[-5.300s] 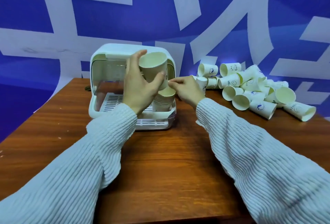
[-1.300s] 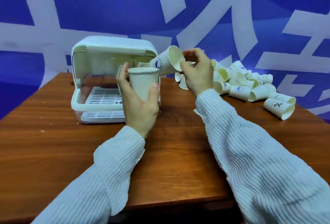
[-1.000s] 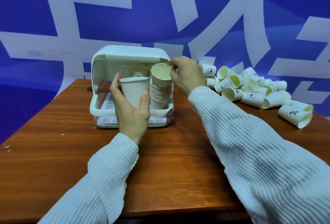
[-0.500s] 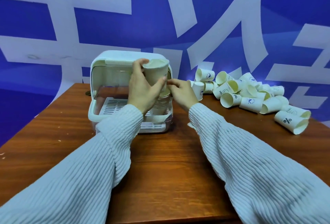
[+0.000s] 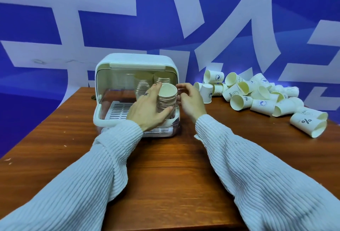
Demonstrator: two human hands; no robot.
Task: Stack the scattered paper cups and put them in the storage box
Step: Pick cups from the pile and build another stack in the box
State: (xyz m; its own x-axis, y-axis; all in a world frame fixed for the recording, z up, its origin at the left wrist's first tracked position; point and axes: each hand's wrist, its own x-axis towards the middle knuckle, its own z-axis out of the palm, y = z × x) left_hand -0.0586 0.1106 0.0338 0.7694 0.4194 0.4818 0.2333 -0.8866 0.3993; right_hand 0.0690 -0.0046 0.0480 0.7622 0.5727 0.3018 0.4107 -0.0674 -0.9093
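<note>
A white storage box (image 5: 103, 118) with its lid raised stands at the back of the wooden table. At its front right corner rises a stack of paper cups (image 5: 166, 96), and my left hand (image 5: 147, 109) is wrapped around that stack. Two more stacks (image 5: 144, 83) stand deeper inside the box. Just right of the front stack hovers my right hand (image 5: 191, 100), fingers apart and holding nothing. A heap of scattered white paper cups (image 5: 257, 94) lies on the table to the right.
The wooden table (image 5: 174, 166) runs toward me beneath both sleeves. One cup with a percent mark (image 5: 307, 125) lies apart near the right edge. A blue and white wall stands right behind the table.
The cup my left hand held up is now seated on the front stack, and the hand has dropped to grip the stack. My right hand has drawn back slightly from it.
</note>
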